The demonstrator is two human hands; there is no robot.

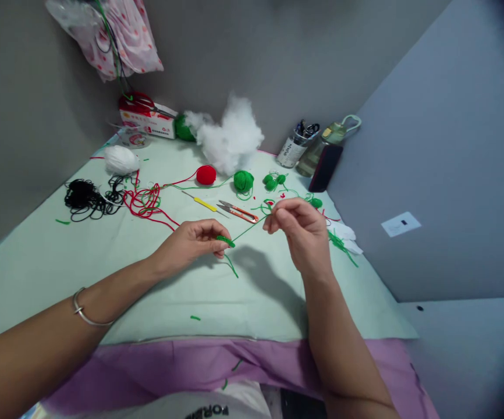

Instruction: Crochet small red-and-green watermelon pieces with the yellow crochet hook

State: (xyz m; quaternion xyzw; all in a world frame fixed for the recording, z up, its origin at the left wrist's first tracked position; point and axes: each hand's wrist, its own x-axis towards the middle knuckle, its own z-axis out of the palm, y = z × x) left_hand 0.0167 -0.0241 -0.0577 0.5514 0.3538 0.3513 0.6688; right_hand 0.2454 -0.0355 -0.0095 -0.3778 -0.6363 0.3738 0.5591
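Past the purple cloth (169, 361), above the mat (103, 262), left hand (191, 238) pinches a crochet piece (226, 240) at its fingertips, while right hand (300, 230), clenched on the yarn (249, 228), holds it taut between both hands, near the snips (238, 212).

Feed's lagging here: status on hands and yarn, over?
Left hand pinching green crochet piece. Right hand holds its green strand taut. Snips lie beyond, untouched.

Only upside-down letters, "FOR", can be read on the white cloth (217, 407) at the bottom edge.
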